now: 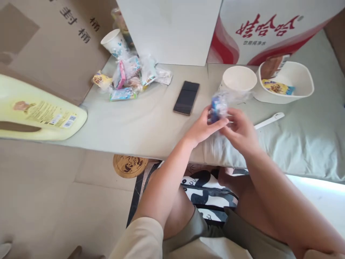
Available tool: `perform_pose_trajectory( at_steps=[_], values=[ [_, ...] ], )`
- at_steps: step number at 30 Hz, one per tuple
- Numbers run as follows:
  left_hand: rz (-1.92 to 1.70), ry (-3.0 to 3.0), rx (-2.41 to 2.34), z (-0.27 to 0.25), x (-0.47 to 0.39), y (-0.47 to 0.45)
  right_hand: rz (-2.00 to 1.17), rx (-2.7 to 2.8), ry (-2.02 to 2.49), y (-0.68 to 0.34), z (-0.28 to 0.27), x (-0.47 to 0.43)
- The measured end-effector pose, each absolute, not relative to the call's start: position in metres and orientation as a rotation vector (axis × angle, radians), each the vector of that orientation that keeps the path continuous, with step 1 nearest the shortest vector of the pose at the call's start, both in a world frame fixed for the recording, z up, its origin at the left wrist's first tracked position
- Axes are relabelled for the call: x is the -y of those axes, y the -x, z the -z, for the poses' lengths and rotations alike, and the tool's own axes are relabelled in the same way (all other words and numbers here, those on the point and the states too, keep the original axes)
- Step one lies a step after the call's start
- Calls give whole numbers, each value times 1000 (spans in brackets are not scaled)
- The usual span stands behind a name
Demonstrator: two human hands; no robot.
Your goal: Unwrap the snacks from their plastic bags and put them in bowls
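Between my two hands is a small blue-and-white item in clear plastic wrap (219, 105); its exact kind I cannot make out. The fingers of my left hand (203, 126) close round its left side. My right hand (241, 133) pinches at its lower right side, with fingers curled. Just beyond the hands stands a round white paper tub (239, 77), its near side partly hidden by the clear wrap. To its right, a white oval tub (304, 81) holds a brown packet (275, 66) and a yellow snack packet (277, 87).
A phone (186, 98) lies left of my hands, and a white plastic utensil (269, 120) to the right. Farther left are a pile of wrapped snacks (132, 73), a tipped paper cup (114, 39) and a yellow jug (54, 111). Boxes (172, 28) line the back.
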State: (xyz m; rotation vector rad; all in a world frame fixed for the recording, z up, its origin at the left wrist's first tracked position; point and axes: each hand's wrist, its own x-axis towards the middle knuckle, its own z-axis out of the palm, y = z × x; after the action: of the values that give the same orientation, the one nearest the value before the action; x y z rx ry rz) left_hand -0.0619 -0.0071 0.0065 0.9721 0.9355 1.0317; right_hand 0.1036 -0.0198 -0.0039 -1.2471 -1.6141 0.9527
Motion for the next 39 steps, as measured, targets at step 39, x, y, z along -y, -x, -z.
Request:
perform_pose_trajectory(
  at_steps=[39],
  values=[
    [-1046, -476, -1012, -1, -16, 16, -584, 1878, 1054, -162, 17, 19]
  ],
)
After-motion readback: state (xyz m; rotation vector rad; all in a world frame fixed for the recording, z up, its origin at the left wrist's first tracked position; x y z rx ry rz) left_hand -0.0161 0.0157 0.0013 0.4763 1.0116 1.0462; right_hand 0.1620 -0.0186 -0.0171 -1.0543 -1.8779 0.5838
